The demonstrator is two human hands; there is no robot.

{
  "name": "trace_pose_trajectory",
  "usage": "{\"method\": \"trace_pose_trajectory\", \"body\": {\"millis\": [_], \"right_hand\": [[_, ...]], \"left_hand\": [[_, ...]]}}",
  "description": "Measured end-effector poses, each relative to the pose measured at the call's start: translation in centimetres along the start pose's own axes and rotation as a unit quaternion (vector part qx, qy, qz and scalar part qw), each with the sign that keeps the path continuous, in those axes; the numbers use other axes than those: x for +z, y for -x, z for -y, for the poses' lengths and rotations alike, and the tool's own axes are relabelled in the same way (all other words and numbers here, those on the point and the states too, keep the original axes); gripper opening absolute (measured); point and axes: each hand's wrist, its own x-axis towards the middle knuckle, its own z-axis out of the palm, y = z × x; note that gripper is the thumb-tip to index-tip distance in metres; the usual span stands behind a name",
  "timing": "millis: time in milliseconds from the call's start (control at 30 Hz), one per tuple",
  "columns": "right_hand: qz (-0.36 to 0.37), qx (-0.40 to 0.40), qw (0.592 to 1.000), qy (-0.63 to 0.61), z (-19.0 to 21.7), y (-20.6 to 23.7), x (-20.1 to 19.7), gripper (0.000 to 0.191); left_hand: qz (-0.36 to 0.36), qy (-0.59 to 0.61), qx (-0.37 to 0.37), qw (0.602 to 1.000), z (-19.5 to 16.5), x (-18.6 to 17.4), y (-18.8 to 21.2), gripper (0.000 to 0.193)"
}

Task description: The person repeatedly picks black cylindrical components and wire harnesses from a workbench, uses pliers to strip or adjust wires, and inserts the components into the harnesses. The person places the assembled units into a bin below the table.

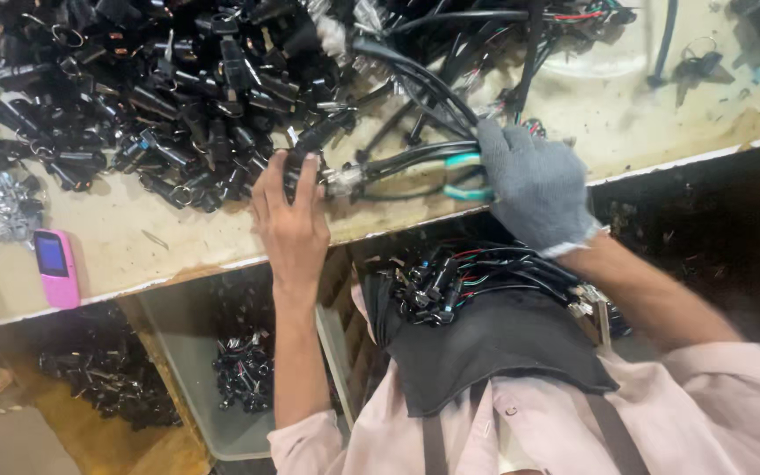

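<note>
Pinning the black switch [296,163] to the bench edge [178,264] with my bare left hand [290,224] clasped around it, my gloved right hand [534,189] grips teal-handled pliers [466,176] at its cable [415,158], which I judge best squeezed squarely.

Right hand [534,185]: covered by a grey knit glove. Left hand [292,220]: bare. Pliers [466,176]: teal handles. Cables [415,158] and piled parts [160,88]: black. Counter [134,246]: beige, stained, white-edged. Phone [54,266]: pink, blue screen. Shirt [705,413]: pale pink. Apron [503,347]: black.
</note>
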Motion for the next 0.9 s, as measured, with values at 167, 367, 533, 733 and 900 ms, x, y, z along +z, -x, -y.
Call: {"method": "trace_pose_trajectory", "body": {"millis": [167,367,533,733,900], "right_hand": [[-0.086,-0.004,0.994,-0.071,-2.8,0.6,0.8,0.024],[-0.045,0.036,0.997,-0.06,-0.7,2.2,-2.0,0.033],[-0.066,0.075,0.971,-0.215,-0.1,2.0,-2.5,0.043],[-0.077,0.06,0.989,-0.109,-6.2,4.8,-4.4,0.031],[-0.107,0.042,0.984,-0.136,-5.7,4.5,-2.0,0.029]], "left_hand": [[0.021,-0.053,-0.008,0.998,0.2,0.2,-1.2,0.05],[0.098,-0.076,0.006,0.992,1.6,-0.7,-3.3,0.039],[-0.061,0.269,-0.044,0.96,2.0,-2.1,-3.0,0.03],[-0.071,0.744,-0.124,0.652,-1.8,-1.3,-1.2,0.038],[0.055,0.672,-0.1,0.732,-6.2,1.4,1.5,0.029]]}}
